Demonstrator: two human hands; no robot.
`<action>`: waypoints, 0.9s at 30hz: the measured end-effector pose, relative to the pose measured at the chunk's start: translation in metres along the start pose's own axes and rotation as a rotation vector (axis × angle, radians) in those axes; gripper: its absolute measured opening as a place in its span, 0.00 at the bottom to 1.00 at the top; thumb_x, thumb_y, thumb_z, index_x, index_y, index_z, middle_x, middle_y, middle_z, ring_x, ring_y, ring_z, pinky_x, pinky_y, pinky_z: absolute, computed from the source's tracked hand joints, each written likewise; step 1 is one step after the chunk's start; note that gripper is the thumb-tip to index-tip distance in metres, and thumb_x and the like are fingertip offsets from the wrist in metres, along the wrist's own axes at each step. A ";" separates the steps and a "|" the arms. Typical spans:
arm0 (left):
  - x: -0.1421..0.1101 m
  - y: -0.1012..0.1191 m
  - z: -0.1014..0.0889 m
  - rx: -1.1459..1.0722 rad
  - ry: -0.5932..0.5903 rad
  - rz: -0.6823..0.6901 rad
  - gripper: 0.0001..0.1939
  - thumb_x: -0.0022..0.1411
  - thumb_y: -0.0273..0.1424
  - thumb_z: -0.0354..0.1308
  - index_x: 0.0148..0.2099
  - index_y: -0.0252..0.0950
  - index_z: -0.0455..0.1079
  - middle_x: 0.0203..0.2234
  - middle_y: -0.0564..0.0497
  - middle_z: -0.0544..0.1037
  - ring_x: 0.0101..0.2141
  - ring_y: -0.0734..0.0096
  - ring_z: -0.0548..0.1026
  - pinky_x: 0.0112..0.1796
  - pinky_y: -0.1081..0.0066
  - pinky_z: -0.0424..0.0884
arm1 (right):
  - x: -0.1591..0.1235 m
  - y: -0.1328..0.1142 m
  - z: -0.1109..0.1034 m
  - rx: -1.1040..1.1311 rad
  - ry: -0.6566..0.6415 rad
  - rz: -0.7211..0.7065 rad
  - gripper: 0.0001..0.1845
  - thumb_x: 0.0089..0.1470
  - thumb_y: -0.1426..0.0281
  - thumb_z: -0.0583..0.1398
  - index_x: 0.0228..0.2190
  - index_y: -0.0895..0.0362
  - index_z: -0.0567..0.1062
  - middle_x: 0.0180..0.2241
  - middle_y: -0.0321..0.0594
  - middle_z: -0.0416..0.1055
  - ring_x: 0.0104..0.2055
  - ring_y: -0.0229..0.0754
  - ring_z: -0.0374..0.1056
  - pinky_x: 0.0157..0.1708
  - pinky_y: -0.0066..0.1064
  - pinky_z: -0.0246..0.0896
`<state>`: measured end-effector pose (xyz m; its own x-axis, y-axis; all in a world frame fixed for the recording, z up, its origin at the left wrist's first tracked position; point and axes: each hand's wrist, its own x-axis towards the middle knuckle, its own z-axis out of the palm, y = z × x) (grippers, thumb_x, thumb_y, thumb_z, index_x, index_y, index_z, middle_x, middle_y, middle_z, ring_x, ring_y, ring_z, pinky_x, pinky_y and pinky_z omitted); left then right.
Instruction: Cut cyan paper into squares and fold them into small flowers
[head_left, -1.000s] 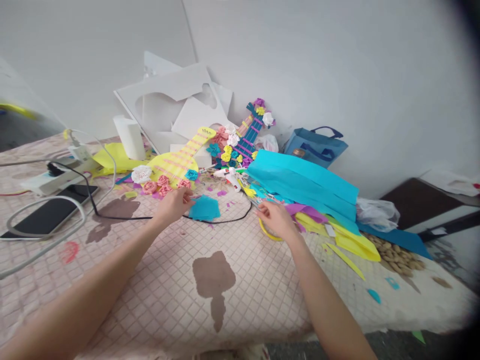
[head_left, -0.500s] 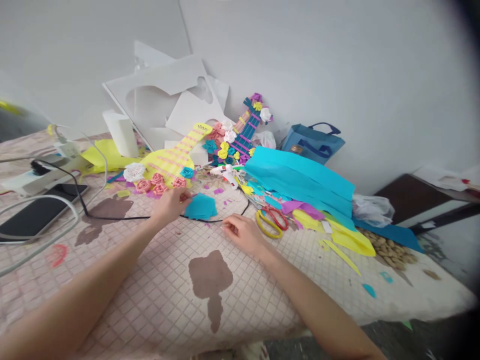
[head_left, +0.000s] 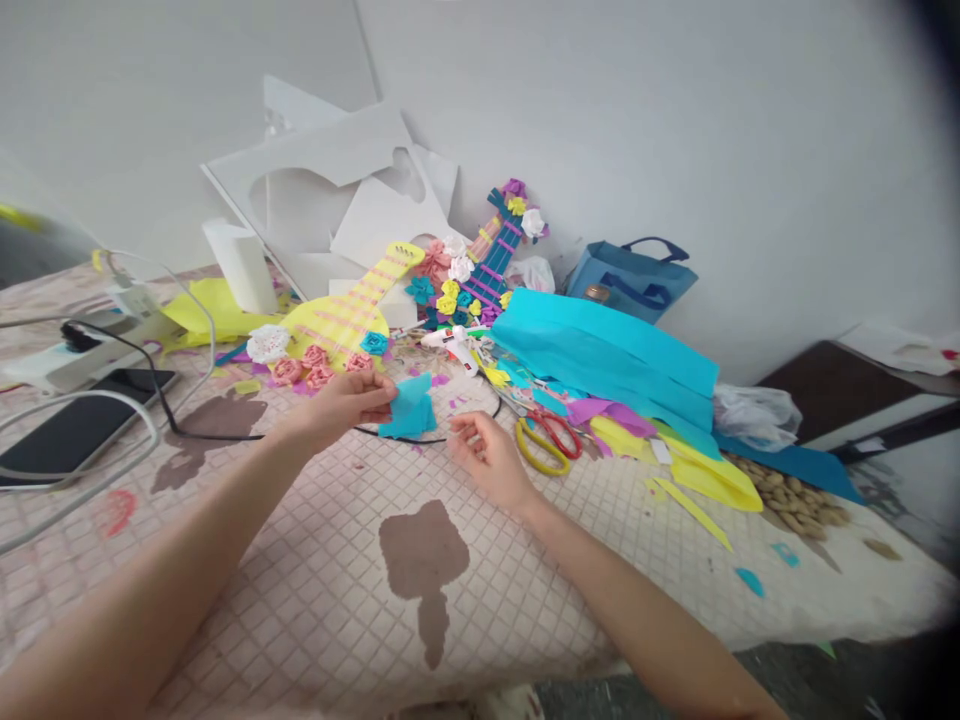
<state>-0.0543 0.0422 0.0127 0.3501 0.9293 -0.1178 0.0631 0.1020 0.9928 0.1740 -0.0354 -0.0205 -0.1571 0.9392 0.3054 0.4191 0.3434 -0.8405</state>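
The left hand (head_left: 351, 402) pinched a blue paper piece (head_left: 409, 394) slanting toward the tabletop's (head_left: 330, 580) back edge, beside blue sheets (head_left: 421, 419). The right hand (head_left: 491, 462), fingers loosely curled, was farther off, between paper and scissors (head_left: 546, 447); whether it gripped anything could not be determined.

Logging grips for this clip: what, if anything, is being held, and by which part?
The left hand pinches a blue paper piece by its left edge, between thumb and fingers. No held thing shows in the right hand.
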 end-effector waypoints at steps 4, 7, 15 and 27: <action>-0.011 0.006 0.017 -0.118 -0.147 -0.118 0.16 0.46 0.39 0.67 0.31 0.35 0.65 0.21 0.55 0.73 0.24 0.75 0.72 0.31 0.70 0.72 | 0.003 0.001 0.002 0.347 -0.001 0.083 0.21 0.50 0.61 0.61 0.45 0.53 0.63 0.46 0.43 0.65 0.43 0.40 0.66 0.35 0.30 0.65; -0.015 0.006 0.026 -0.104 -0.204 -0.169 0.18 0.46 0.38 0.68 0.32 0.34 0.65 0.19 0.56 0.72 0.21 0.78 0.71 0.27 0.74 0.70 | 0.004 0.003 0.002 0.533 -0.067 0.166 0.26 0.47 0.63 0.64 0.46 0.52 0.61 0.39 0.38 0.67 0.37 0.38 0.66 0.32 0.29 0.65; -0.010 -0.009 0.032 0.103 -0.138 -0.189 0.17 0.47 0.40 0.66 0.31 0.34 0.65 0.16 0.56 0.72 0.19 0.76 0.72 0.26 0.73 0.71 | -0.001 0.005 -0.004 0.544 -0.199 0.164 0.25 0.52 0.74 0.55 0.52 0.50 0.58 0.26 0.30 0.65 0.25 0.33 0.63 0.25 0.26 0.61; -0.013 -0.016 0.034 0.051 -0.217 -0.311 0.17 0.50 0.41 0.65 0.33 0.34 0.65 0.17 0.54 0.74 0.20 0.74 0.74 0.24 0.75 0.69 | -0.005 0.015 -0.007 0.075 -0.294 -0.033 0.13 0.45 0.81 0.56 0.34 0.55 0.70 0.32 0.34 0.65 0.30 0.34 0.61 0.31 0.26 0.57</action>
<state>-0.0284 0.0168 -0.0029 0.4962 0.7594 -0.4207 0.2416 0.3447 0.9071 0.1878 -0.0345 -0.0317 -0.4262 0.8824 0.1994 0.3440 0.3619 -0.8664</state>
